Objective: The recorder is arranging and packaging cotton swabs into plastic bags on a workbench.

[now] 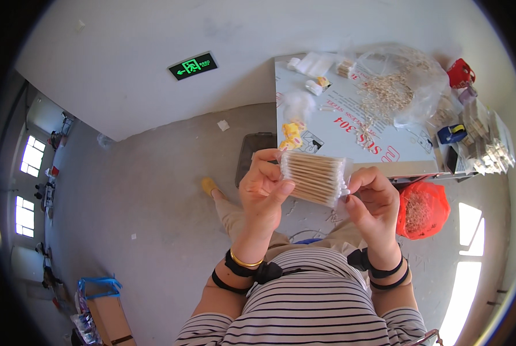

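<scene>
A clear plastic bag of cotton swabs (312, 177) is held up in front of me, its wooden sticks lying side by side with white tips at both ends. My left hand (265, 183) grips its left end, thumb in front and fingers behind. At the other end my right hand (374, 197) pinches the bag's edge, close to a few white tips that stick out there. Beyond my hands, a work table (327, 124) bears a pile of loose cotton swabs (387, 92) partly under a large clear bag (422, 69).
Yellow-and-white packets (291, 135) lie on the table's left side. A blue tape dispenser (452, 134) and stacked packs of swabs (488, 135) are at its right. A red plastic bag (424, 210) holding loose sticks stands below. Lower left on the floor is a cardboard box (111, 320).
</scene>
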`<action>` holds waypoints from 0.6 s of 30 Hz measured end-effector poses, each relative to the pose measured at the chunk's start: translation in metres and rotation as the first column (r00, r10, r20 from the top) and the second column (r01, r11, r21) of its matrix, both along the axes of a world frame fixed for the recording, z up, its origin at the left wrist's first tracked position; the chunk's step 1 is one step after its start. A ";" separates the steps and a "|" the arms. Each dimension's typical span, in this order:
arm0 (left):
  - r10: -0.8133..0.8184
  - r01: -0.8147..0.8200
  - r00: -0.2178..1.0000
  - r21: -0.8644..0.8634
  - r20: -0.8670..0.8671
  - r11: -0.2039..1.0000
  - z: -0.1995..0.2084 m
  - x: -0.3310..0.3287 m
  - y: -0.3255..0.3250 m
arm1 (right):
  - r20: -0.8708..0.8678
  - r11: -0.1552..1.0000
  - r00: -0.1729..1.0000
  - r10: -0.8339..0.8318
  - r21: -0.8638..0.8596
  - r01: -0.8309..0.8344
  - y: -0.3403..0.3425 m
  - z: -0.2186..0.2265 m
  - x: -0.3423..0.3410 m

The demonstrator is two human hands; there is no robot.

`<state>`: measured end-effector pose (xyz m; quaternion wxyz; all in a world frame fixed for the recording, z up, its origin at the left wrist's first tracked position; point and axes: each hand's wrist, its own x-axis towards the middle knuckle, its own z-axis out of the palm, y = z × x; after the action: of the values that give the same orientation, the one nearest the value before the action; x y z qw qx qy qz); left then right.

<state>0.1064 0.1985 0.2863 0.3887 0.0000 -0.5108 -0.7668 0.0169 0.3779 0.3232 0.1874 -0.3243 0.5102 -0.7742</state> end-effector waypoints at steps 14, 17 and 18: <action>-0.005 0.004 1.000 0.047 0.009 0.999 -0.004 0.000 -0.002 | -0.584 0.930 0.755 -0.299 0.001 0.368 -0.005 0.011 -0.001; 0.008 -0.008 1.000 0.030 0.015 1.000 -0.006 0.001 -0.004 | -0.678 0.909 0.657 -0.330 -0.041 0.414 -0.008 0.014 -0.001; 0.011 -0.012 1.000 0.027 0.015 1.000 -0.006 0.001 -0.004 | -0.679 0.909 0.656 -0.330 -0.041 0.415 -0.008 0.015 -0.001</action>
<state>0.1075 0.1943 0.2799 0.3892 0.0140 -0.5033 -0.7714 0.0162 0.3697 0.3379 -0.1535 -0.4578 0.6429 -0.5947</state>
